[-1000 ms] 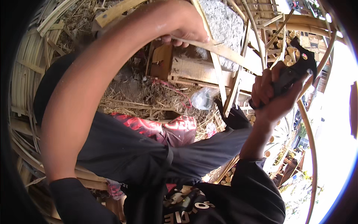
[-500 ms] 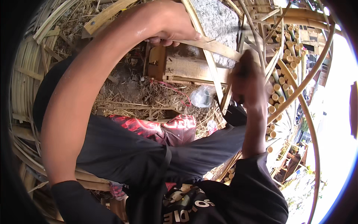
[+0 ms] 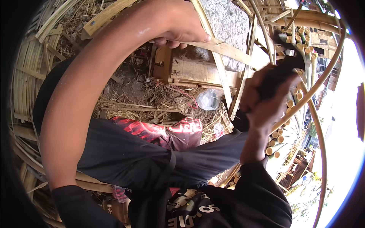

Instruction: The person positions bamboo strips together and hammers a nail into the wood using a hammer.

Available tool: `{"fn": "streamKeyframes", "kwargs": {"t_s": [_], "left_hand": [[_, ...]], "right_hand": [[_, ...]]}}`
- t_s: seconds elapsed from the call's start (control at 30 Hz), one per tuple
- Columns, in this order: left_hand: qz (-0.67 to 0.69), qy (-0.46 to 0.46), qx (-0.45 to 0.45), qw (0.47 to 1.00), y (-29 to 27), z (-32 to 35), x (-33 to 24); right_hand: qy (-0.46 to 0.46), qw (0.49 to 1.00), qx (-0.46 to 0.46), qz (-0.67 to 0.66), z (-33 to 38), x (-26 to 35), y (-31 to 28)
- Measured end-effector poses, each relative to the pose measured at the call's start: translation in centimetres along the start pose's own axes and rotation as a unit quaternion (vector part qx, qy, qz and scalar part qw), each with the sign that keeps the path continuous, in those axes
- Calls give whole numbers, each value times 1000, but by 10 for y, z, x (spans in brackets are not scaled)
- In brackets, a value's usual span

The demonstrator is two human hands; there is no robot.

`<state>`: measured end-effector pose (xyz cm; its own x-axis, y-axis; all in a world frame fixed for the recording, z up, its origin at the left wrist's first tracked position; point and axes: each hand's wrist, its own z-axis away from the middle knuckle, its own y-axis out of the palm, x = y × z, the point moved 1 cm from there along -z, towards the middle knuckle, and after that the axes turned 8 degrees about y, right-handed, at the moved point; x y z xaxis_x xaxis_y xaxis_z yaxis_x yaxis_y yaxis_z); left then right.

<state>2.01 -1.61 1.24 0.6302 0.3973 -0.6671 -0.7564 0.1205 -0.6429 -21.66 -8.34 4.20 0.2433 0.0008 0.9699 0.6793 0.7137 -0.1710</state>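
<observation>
My left hand (image 3: 182,28) reaches across the top with its fingers closed on a flat pale bamboo strip (image 3: 224,50). That strip slants down to the right, crossing another narrow bamboo strip (image 3: 216,60) above a rough grey stone block (image 3: 226,26). A thin dark spike, perhaps a nail, shows on the strip near my left thumb. Off the strip's right end, my right hand (image 3: 264,100) is wrapped round a dark tool (image 3: 291,62) with a hooked head. Motion smears both the hand and the tool, so its exact kind is unclear.
Under the stone lies a wooden block (image 3: 194,70). A clear plastic bag (image 3: 208,99) rests on straw-littered ground. Long curved bamboo poles (image 3: 317,89) cross the right side, before stacked cut bamboo (image 3: 277,138). Bamboo slats (image 3: 28,72) line the left.
My right hand and the dark tool have swung up and to the right, away from the strip's end. My left hand keeps hold of the strip, nearly unmoved.
</observation>
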Motion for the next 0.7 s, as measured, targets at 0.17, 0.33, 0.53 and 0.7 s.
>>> {"fn": "streamKeyframes", "kwargs": {"t_s": [0.17,0.33,0.53,0.7], "left_hand": [[-26,59,83,994,-12,-1,-3],[8,-23,18,1000,4,4,2],[15,14,16,1000,-1,-3,-8],[19,-3,5,1000,3,-2,-1]], "right_hand": [[137,985,-20,106,-3,13,1],[255,933,-47,251,-20,2,13],[52,996,34,-58,-37,74,-23],[325,919,122,187,-85,40,-10]]}}
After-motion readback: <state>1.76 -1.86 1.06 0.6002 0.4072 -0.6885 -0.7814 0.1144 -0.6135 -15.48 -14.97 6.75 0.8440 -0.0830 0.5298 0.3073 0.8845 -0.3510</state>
